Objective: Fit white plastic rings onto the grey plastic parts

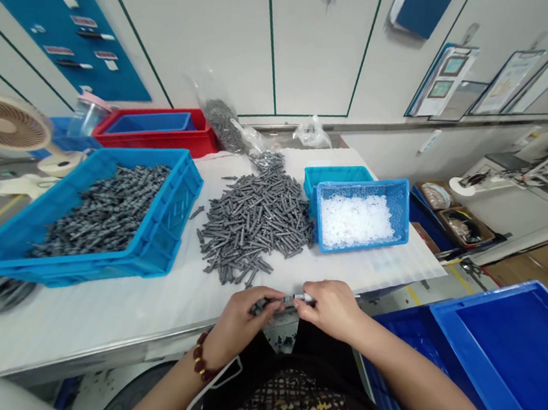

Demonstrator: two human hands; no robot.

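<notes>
My left hand (249, 312), with a beaded bracelet at the wrist, is closed on a slim grey plastic piece (288, 300) just past the table's front edge. My right hand (330, 307) pinches a white pen-like tool (304, 297), whose tip meets the end of the grey piece between the two hands. More grey ends show among the left fingers; how many, I cannot tell. Behind my hands lies a heap of similar grey pieces (257, 219). Small white rings (355, 220) fill part of a tilted blue bin (362, 245) to the right of the heap.
A large blue crate (151, 251) of grey pieces stands left on the white-covered table (110, 318). At the back are a red bin (156, 144), a fan (6, 121) and a plastic bag of grey pieces (223, 125). Blue trays (508, 347) sit low at my right.
</notes>
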